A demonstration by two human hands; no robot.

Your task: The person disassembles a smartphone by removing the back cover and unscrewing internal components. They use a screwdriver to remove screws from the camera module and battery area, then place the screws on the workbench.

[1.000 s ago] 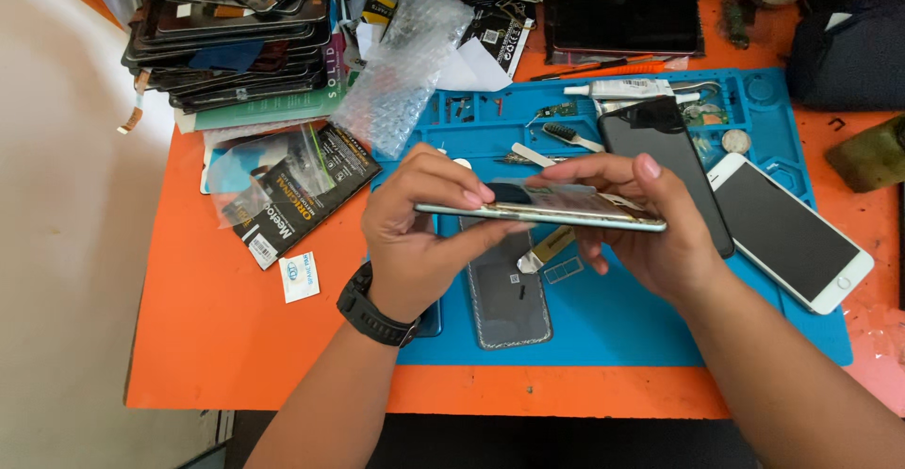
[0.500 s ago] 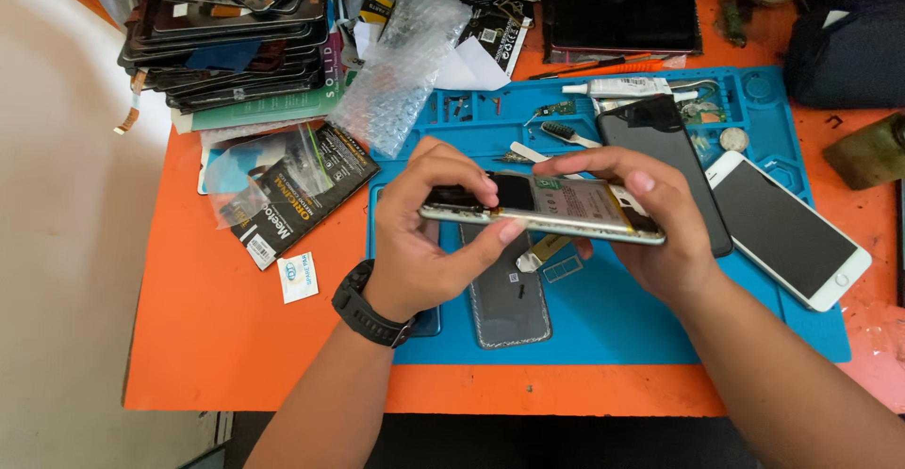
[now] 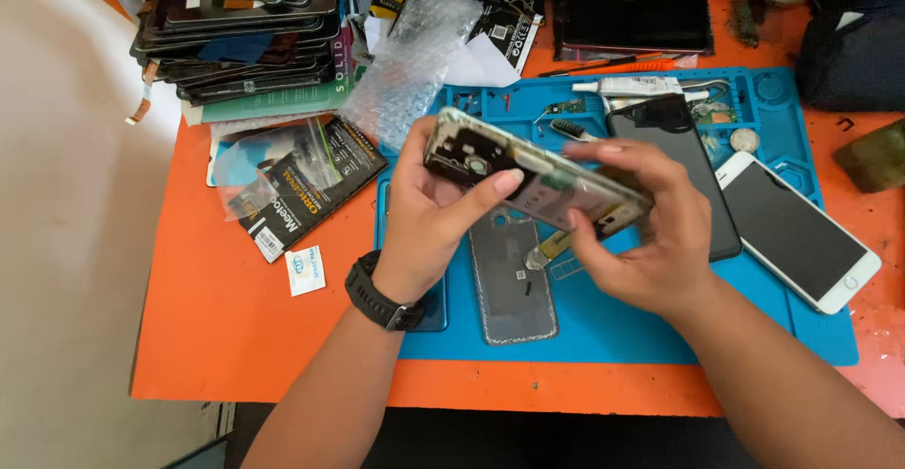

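I hold an opened phone body (image 3: 533,175) in both hands above a blue work mat (image 3: 650,328). Its bare inner frame with circuit parts faces me, tilted down to the right. My left hand (image 3: 429,219), with a black watch on the wrist, grips its left end, thumb across the frame. My right hand (image 3: 650,233) grips its right end. Under my hands on the mat lies a grey back cover (image 3: 514,285) and a small metal tool (image 3: 547,250).
A black phone (image 3: 683,167) and a white phone (image 3: 797,233) lie on the mat's right. A stack of screens (image 3: 240,31), bubble wrap (image 3: 415,54) and a packaged part (image 3: 302,186) sit on the orange table (image 3: 226,328) at left. A glue tube (image 3: 632,85) lies at the mat's back.
The phone body has been turned from edge-on to inner side facing me, and lifted higher and to the left. Both hands kept their grip.
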